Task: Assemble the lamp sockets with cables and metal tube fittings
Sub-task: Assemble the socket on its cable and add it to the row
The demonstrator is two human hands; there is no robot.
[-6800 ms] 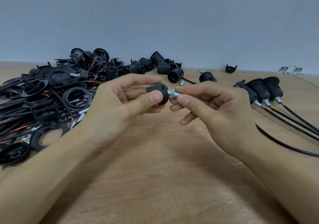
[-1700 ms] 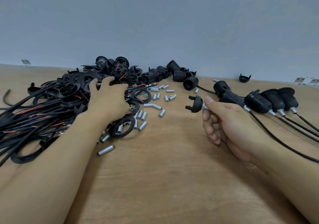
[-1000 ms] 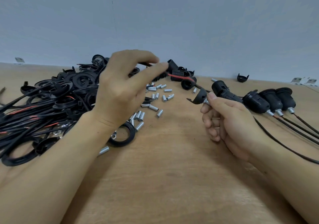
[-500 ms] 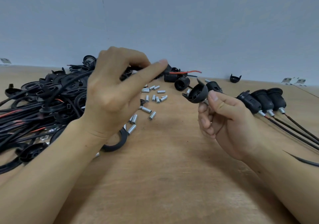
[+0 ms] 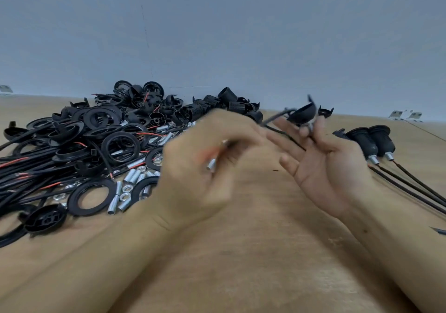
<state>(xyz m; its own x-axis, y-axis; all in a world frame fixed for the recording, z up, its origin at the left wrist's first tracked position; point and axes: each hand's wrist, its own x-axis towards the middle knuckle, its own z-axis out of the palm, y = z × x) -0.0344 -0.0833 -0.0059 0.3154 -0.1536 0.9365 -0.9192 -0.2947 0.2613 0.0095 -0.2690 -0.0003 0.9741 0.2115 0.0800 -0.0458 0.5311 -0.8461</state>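
Black plastic and bright metal crowd the left of the wooden counter [image 5: 241, 252]: a heap of rings, socket parts [image 5: 135, 119] and cables [image 5: 36, 167], with loose metal tubes [image 5: 131, 176] at its near edge. The step in hand looks like threading a cable through the socket cap. To do it well, keep the cap steady with its tube end facing the incoming wire, and feed the stripped ends straight so they do not splay or catch.

The left hand [image 5: 205, 167] is blurred; its fingers are curled, seemingly pinching a black cable [image 5: 284, 134] that runs toward the right hand, with a metal tube [image 5: 211, 165] and a trace of red at the fingers. The right hand [image 5: 323, 165] is palm up, fingers mostly extended, the socket cap [image 5: 303, 113] pinched at its fingertips. Finished sockets [image 5: 371, 141] lie far right, their cables trailing toward the near edge.
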